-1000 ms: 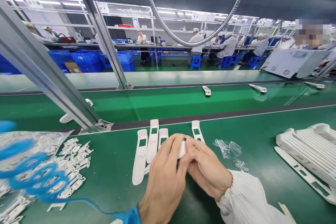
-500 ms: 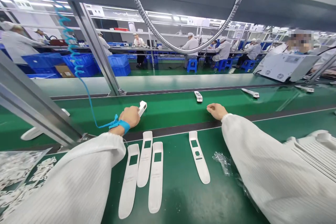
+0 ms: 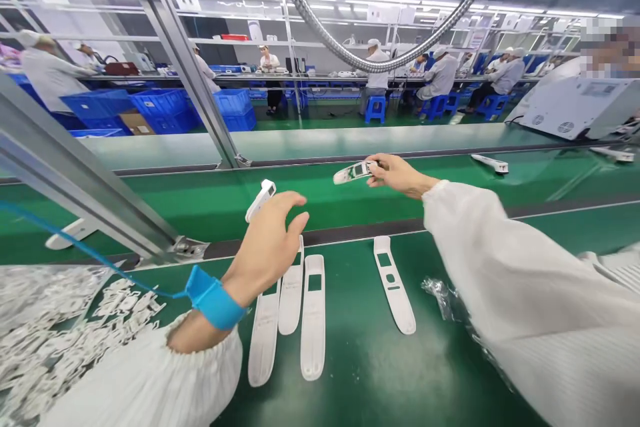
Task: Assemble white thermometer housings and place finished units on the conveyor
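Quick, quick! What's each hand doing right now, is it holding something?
Left hand: open, thumb and fingers apart, nothing seen in its grasp.
Right hand: closed, holding a white part by one end.

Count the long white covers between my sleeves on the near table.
4: three covers side by side near your left hand, another cover farther right. Sleeves may hide more.

Dressed in White, Banded in Blue

The left sleeve [image 3: 150, 373] was white and loose, its cuff gathered into ruffles. The right sleeve [image 3: 493, 260], also white and baggy, carried faint fine lines. A bright blue strap [image 3: 213, 298] circled the left wrist, trailing a thin blue cord [image 3: 30, 219].
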{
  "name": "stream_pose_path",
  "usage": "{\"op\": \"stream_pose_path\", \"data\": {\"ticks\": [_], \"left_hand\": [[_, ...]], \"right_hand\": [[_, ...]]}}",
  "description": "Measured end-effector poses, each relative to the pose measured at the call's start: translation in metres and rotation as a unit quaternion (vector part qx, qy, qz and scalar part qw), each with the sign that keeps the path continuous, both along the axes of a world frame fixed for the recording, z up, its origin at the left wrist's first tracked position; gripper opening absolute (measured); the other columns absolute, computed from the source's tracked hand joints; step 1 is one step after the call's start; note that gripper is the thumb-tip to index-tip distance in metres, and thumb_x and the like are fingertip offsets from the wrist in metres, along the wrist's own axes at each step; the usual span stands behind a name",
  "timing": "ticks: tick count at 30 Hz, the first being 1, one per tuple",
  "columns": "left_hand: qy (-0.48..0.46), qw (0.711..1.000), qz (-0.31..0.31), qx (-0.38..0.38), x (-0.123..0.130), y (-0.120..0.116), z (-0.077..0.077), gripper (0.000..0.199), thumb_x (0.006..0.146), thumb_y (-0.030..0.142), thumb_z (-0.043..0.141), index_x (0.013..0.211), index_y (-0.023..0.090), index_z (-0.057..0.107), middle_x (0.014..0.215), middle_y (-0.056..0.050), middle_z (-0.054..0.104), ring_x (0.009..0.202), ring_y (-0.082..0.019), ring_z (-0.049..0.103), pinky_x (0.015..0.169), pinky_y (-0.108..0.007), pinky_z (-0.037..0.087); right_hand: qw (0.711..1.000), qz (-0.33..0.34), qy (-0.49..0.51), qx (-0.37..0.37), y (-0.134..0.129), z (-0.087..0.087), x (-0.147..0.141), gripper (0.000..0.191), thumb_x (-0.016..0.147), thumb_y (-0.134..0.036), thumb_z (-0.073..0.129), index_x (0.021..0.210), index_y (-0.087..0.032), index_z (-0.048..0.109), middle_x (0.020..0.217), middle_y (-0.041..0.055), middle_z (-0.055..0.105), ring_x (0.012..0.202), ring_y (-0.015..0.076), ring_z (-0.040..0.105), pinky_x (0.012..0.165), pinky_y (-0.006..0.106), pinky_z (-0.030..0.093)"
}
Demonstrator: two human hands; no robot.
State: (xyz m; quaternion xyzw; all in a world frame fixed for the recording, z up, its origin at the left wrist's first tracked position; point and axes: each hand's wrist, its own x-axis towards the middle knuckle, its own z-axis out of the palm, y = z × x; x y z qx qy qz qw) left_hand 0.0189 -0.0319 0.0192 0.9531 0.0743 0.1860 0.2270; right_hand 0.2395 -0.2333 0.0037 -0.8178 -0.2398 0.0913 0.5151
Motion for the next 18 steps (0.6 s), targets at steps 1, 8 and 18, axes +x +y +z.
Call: {"op": "stream_pose_path", "data": {"ticks": [1, 8, 18], "left_hand": [[-0.038, 0.999, -0.018, 0.009, -0.003, -0.009, 0.004, 0.042, 0.094, 0.034, 0.046, 0.131, 0.016, 0.056, 0.144, -0.007, 0.051, 0.136, -0.023, 0.044, 0.117, -0.041, 0.034], [0.171, 0.95, -0.127, -0.227, -0.053, -0.077, -0.005, 0.036, 0.097, 0.047, 0.037, 0.09, 0.021, 0.062, 0.076, 0.0, 0.065, 0.068, -0.015, 0.058, 0.062, -0.026, 0.042], [0.146, 0.977, -0.062, -0.145, -0.093, -0.113, -0.045, 0.024, 0.098, 0.035, 0.034, 0.091, 0.022, 0.054, 0.084, -0.004, 0.064, 0.066, -0.016, 0.052, 0.062, -0.028, 0.03]], "right_hand": [[0.997, 0.07, 0.013, 0.033, -0.008, 0.012, -0.02, 0.026, 0.096, -0.027, 0.054, 0.12, -0.02, 0.061, 0.095, 0.0028, 0.067, 0.075, 0.0111, 0.062, 0.076, 0.029, 0.054], [0.984, 0.142, -0.015, 0.103, -0.062, 0.024, -0.167, 0.034, 0.095, -0.046, 0.055, 0.122, -0.027, 0.062, 0.111, 0.0042, 0.068, 0.1, 0.0202, 0.063, 0.088, 0.038, 0.05], [0.81, -0.089, -0.56, -0.149, -0.079, -0.045, -0.222, 0.018, 0.092, -0.013, 0.059, 0.1, -0.029, 0.063, 0.096, -0.0041, 0.075, 0.093, 0.0191, 0.061, 0.1, 0.047, 0.028]]}}
